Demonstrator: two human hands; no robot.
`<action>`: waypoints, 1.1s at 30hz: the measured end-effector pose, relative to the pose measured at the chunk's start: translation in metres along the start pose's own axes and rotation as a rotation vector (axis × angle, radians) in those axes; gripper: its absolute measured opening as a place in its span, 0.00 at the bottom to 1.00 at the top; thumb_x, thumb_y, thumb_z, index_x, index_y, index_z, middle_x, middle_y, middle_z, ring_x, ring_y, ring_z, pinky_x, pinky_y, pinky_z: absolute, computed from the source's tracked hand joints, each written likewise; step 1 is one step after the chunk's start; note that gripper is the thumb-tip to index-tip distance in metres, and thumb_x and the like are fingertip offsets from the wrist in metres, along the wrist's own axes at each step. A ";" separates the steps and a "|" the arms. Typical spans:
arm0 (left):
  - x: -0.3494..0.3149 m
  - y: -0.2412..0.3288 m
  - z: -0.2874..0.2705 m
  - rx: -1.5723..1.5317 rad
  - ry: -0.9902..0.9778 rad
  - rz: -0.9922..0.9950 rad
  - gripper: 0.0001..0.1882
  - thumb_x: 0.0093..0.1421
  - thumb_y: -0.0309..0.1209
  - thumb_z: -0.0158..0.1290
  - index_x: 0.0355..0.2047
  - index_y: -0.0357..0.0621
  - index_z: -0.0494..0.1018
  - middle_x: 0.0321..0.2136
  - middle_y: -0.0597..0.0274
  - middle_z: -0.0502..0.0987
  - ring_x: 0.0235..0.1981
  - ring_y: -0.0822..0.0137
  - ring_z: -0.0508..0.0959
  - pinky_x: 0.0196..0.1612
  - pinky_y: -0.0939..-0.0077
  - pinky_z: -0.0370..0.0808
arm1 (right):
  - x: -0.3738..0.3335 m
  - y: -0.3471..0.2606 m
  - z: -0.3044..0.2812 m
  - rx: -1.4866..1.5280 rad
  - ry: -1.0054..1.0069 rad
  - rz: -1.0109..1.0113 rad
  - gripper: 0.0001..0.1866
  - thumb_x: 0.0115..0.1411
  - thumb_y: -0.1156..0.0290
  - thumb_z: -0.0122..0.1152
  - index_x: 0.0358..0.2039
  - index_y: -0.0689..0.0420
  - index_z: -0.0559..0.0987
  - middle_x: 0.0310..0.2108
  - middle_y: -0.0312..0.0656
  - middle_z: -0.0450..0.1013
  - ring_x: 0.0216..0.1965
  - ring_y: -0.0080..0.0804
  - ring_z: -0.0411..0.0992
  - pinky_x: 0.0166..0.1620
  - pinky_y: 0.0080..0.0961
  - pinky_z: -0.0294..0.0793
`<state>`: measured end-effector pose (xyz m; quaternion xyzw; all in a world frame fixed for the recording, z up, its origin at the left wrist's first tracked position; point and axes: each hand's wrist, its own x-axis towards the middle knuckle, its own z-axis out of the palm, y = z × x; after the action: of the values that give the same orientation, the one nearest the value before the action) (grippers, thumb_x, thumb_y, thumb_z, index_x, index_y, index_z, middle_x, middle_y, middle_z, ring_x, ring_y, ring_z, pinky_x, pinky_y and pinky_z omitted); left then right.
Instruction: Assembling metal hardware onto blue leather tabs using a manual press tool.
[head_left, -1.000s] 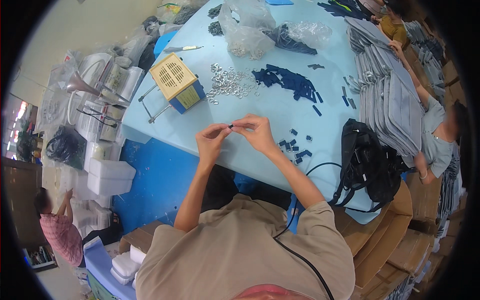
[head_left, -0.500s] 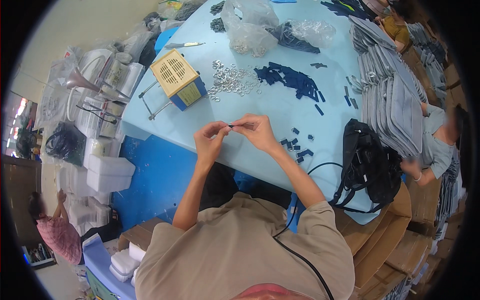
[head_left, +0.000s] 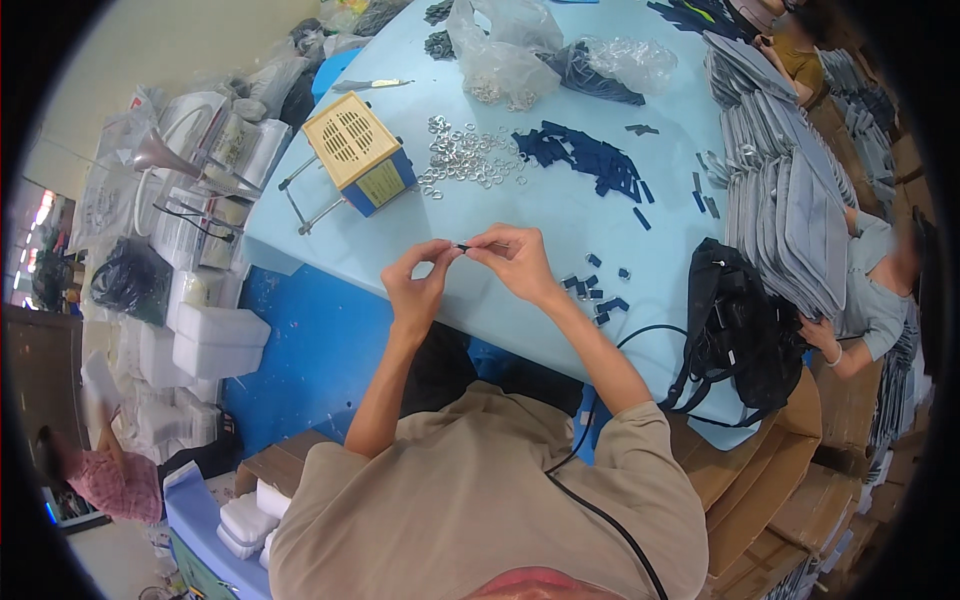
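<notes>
My left hand (head_left: 415, 288) and my right hand (head_left: 517, 264) meet over the near edge of the light blue table, thumbs and forefingers pinched. Between their fingertips is a small dark strip (head_left: 461, 247), mostly covered by the fingers. Whether a ring is on it is too small to tell. Beyond my hands lies a pile of silver metal rings (head_left: 470, 160). To its right is a heap of navy fabric strips (head_left: 592, 158). Several small dark folded pieces (head_left: 592, 287), some with a shiny edge, are scattered right of my right hand.
A wood-topped blue box (head_left: 360, 150) with a metal frame stands beyond my left hand. Clear plastic bags (head_left: 510, 45) lie at the back. A black backpack (head_left: 735, 330) and stacked grey panels (head_left: 785, 200) occupy the right side, where a co-worker's hand (head_left: 822, 338) touches the stack.
My left hand has shifted slightly left, and more of the dark strip shows between my fingertips. At far left, a person has moved, with a white thing now beside their raised arm.
</notes>
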<state>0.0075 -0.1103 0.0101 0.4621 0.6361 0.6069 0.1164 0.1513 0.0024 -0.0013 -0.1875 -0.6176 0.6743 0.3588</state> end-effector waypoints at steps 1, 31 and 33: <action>0.000 0.001 0.001 0.042 0.029 0.031 0.07 0.57 0.19 0.66 0.36 0.35 0.83 0.31 0.57 0.85 0.33 0.71 0.83 0.40 0.78 0.77 | 0.000 -0.001 0.001 -0.010 0.011 -0.013 0.07 0.59 0.85 0.66 0.38 0.67 0.85 0.36 0.44 0.80 0.39 0.29 0.80 0.47 0.25 0.83; 0.000 -0.013 0.003 -0.429 -0.083 -0.299 0.08 0.60 0.19 0.63 0.36 0.35 0.75 0.36 0.56 0.83 0.40 0.69 0.82 0.47 0.76 0.79 | -0.004 0.000 0.008 -0.071 0.059 -0.038 0.06 0.60 0.83 0.65 0.39 0.68 0.83 0.36 0.45 0.82 0.39 0.29 0.81 0.49 0.26 0.82; -0.001 -0.013 0.003 -0.427 -0.084 -0.299 0.08 0.60 0.18 0.63 0.36 0.36 0.74 0.36 0.56 0.83 0.40 0.70 0.82 0.47 0.76 0.79 | -0.004 -0.003 0.006 -0.104 0.044 -0.074 0.06 0.60 0.83 0.65 0.39 0.67 0.84 0.36 0.46 0.82 0.39 0.30 0.82 0.48 0.26 0.82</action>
<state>0.0039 -0.1069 -0.0022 0.3527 0.5494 0.6837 0.3260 0.1506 -0.0048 0.0015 -0.1977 -0.6502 0.6235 0.3866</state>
